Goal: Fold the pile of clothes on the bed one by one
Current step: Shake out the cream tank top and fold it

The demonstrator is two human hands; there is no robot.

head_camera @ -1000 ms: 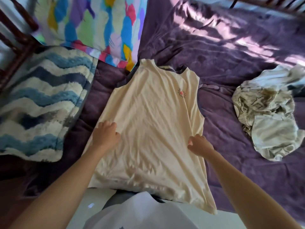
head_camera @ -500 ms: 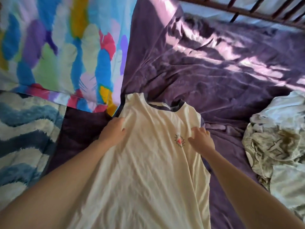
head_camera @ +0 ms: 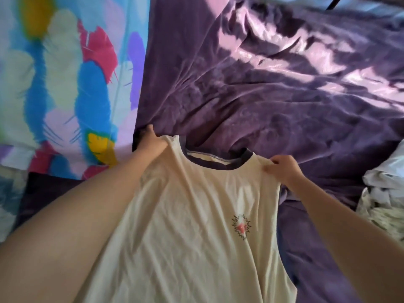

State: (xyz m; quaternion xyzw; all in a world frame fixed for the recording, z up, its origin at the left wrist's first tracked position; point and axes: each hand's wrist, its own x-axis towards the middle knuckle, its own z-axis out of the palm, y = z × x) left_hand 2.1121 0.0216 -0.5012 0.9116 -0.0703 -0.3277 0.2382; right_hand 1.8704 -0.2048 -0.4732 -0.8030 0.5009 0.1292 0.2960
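Item one, far left: we list a feather-print pillow in blue, pink, yellow and white [head_camera: 65, 84], with a blue-and-white wavy fleece blanket [head_camera: 8, 193] just below it at the frame edge. Item two: our left hand [head_camera: 150, 142], fingers curled round the left shoulder strap of the garment. Item three, centre: a cream sleeveless cotton top with a dark purple neckband [head_camera: 196, 226], lying front-up and flat on the bed, small pink starburst emblem [head_camera: 241, 226] on the chest. Item four: our right hand [head_camera: 284, 169], pinching the right shoulder strap. Item five: the crumpled purple bed cover [head_camera: 273, 88] underneath. Item six, right edge: the remaining heap of pale, patterned clothes [head_camera: 384, 193], unfolded. Change noted: a second ago both hands lay flat on the lower body of the top; they have since travelled up to the shoulders and taken hold. We judge smoothing finished and the first fold about to start.
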